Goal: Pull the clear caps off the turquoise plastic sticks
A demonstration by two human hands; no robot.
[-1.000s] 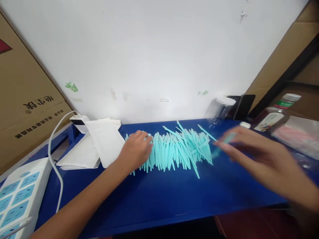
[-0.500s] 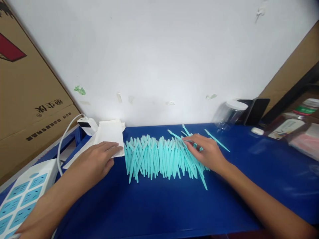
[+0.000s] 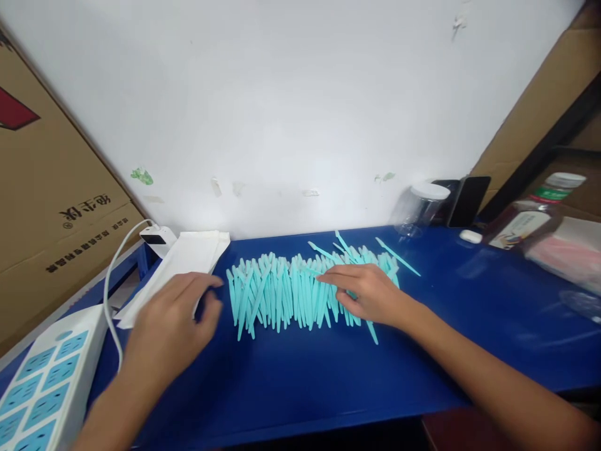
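Observation:
A broad row of turquoise eyebrow razors lies side by side on the blue table. My right hand is over the row's right half, its fingertips pinching one eyebrow razor that points left. Part of the row is hidden under this hand. My left hand, slightly blurred, hovers left of the row with thumb and fingers apart and nothing between them. Just behind it lie flat white paper sleeves, partly covered by the hand.
A white power strip with a cable lies at the left, near a cardboard box. A clear jar, a phone and a bottle stand at the back right. One loose razor lies right of the row.
My left hand has come off the white sleeves and moved toward me, its fingers parting. My right hand has shifted left over the row with a razor. The view has turned slightly.

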